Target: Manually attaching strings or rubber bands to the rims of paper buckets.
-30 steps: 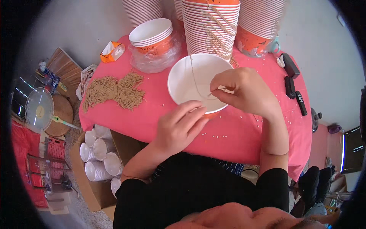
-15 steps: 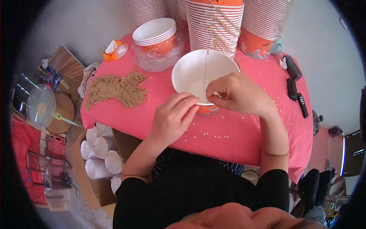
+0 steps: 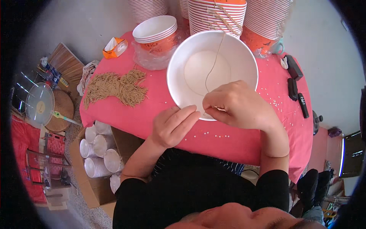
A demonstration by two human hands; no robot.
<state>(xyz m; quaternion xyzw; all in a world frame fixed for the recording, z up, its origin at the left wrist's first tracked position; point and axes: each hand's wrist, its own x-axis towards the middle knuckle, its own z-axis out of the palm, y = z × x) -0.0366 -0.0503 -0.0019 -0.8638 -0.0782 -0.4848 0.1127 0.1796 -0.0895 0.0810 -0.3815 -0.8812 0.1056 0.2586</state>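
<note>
A white paper bucket (image 3: 181,61) is tilted toward me at the middle of the table, so its round bottom shows. My left hand (image 3: 169,128) is closed on the bucket's near rim, thumb hidden behind the fingers. A thin tan cord (image 3: 215,63) runs from the bucket's far rim down across the inside to my right hand (image 3: 240,103). The right thumb and forefinger pinch the cord close to the near wall, beside the left fingertips. The bucket's outer side is hidden from here.
Behind stand tall stacks of orange and white buckets (image 3: 217,19) and a short bagged stack (image 3: 156,30). A heap of cut cords (image 3: 114,88) lies left. Black objects (image 3: 292,68) lie right, near small white dots. A carton of white cups (image 3: 103,147) stands lower left.
The bucket has tipped toward me and its far rim has risen, showing more of the inside and bottom. Both hands stay at the near rim.
</note>
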